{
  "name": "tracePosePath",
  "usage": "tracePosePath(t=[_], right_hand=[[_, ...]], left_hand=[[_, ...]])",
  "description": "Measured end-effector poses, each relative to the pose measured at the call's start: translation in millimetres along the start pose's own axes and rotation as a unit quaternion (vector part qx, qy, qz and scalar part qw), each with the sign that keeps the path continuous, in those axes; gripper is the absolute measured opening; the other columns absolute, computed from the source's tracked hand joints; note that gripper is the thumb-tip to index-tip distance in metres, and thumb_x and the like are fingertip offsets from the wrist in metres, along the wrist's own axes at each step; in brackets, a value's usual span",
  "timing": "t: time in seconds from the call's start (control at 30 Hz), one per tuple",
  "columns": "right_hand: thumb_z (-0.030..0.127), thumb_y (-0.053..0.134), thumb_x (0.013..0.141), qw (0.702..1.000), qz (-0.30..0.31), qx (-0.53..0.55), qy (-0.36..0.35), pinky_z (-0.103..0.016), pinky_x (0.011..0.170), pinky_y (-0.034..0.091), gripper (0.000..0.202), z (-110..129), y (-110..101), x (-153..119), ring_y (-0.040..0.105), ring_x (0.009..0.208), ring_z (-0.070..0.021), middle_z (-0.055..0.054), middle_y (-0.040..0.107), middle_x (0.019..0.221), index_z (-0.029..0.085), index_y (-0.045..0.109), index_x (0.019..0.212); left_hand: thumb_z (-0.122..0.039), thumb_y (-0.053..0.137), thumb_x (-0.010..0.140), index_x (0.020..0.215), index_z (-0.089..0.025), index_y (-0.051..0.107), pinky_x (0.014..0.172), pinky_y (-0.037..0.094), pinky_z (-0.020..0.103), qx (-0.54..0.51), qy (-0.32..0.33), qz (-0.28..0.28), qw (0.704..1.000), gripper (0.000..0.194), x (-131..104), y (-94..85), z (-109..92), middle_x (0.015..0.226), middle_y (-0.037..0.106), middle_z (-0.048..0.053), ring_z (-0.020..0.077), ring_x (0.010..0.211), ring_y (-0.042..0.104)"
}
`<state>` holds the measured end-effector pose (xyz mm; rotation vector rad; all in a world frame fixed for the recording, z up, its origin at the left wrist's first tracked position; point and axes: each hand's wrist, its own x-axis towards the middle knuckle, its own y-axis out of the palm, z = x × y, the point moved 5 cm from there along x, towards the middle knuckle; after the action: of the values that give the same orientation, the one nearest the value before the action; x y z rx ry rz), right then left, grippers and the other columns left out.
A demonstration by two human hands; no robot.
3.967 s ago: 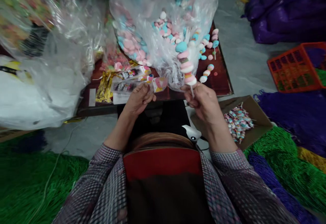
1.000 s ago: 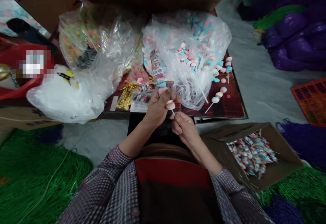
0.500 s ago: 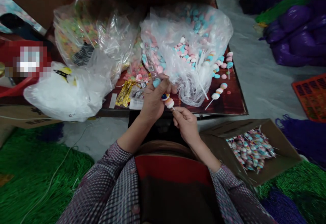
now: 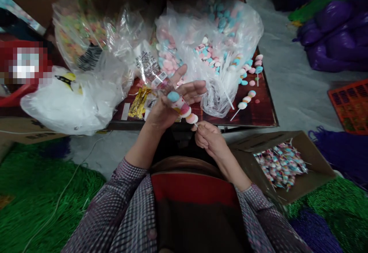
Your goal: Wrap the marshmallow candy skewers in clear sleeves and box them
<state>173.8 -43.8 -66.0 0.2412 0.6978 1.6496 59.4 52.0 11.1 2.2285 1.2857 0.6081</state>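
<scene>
A marshmallow skewer [image 4: 191,119] in pink, white and blue lies slanted across my left hand. My right hand [image 4: 209,136] is closed, pinching the lower end of its white stick. The palm of my left hand [image 4: 169,109] faces up under the upper marshmallows, its fingers spread apart. A clear printed wrapper [image 4: 152,67] rises beyond this palm; printed film seems to cover the skewer's upper part, though its edge is hard to make out. On the table's right side lies another marshmallow skewer [image 4: 246,100], unwrapped.
Bags of pink-and-blue marshmallows [image 4: 224,19] and multicoloured sweets [image 4: 94,30] stand on the dark table [image 4: 263,117]. White sticks [image 4: 221,96] and gold ties [image 4: 138,103] lie nearer me. A cardboard box [image 4: 316,168] at lower right holds wrapped skewers.
My left hand has opened from its grip around the skewer, fingers now spread. The printed wrapper now stands up beyond the palm. My right hand keeps pinching the stick.
</scene>
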Motion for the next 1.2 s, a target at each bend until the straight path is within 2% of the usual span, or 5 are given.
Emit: tracePosePath(t=[0.27, 0.6, 0.83, 0.97, 1.2], right_hand=[[0.060, 0.072, 0.087, 0.979, -0.117, -0.129, -0.106, -0.020, 0.040, 0.019, 0.040, 8, 2, -1, 0.029, 0.039, -0.0037, 0.012, 0.039, 0.046, 0.020, 0.066, 0.084], [0.062, 0.081, 0.077, 0.996, -0.081, 0.014, -0.019, -0.020, 0.036, 0.018, 0.047, 4, 14, 9, 0.021, 0.033, -0.0037, 0.015, 0.033, 0.039, 0.023, 0.054, 0.075], [0.061, 0.074, 0.084, 0.993, -0.080, -0.070, -0.053, -0.021, 0.038, 0.019, 0.040, 9, 5, 5, 0.023, 0.036, -0.0043, 0.014, 0.035, 0.042, 0.021, 0.066, 0.086], [0.060, 0.072, 0.087, 0.981, -0.072, -0.162, -0.076, -0.020, 0.045, 0.028, 0.040, 17, 1, 6, 0.040, 0.043, -0.0043, 0.010, 0.054, 0.053, 0.021, 0.068, 0.091], [0.062, 0.069, 0.088, 0.976, -0.020, -0.212, -0.040, -0.020, 0.047, 0.034, 0.046, 20, 2, 7, 0.048, 0.047, -0.0039, 0.005, 0.063, 0.062, 0.018, 0.068, 0.076]], left_hand=[[-0.054, 0.073, 0.087, 0.070, -0.022, 0.052, 0.075, 0.059, 0.031, 0.050, 0.037, -0.110, 0.992, 0.042, -1, 6.2, 17, 0.056, 0.052, -0.006, 0.0116, 0.062, 0.064], [-0.061, 0.077, 0.079, 0.068, -0.022, 0.051, 0.052, 0.045, 0.022, 0.063, -0.030, -0.080, 0.994, 0.048, -11, 9.1, 54, 0.057, 0.052, -0.004, 0.0125, 0.066, 0.064], [-0.066, 0.085, 0.068, 0.093, -0.022, 0.066, 0.077, 0.059, 0.030, 0.007, 0.035, -0.061, 0.997, 0.054, 1, 1.2, 15, 0.092, 0.076, 0.001, 0.0167, 0.085, 0.075], [-0.046, 0.070, 0.092, 0.090, -0.022, 0.066, 0.084, 0.060, 0.032, 0.019, 0.080, -0.094, 0.992, 0.025, 6, -4.1, 4, 0.060, 0.063, -0.006, 0.0134, 0.067, 0.072], [-0.048, 0.067, 0.095, 0.084, -0.022, 0.063, 0.082, 0.059, 0.036, 0.087, 0.073, -0.082, 0.990, 0.029, 3, 0.4, 20, 0.053, 0.058, -0.008, 0.0149, 0.060, 0.071]])
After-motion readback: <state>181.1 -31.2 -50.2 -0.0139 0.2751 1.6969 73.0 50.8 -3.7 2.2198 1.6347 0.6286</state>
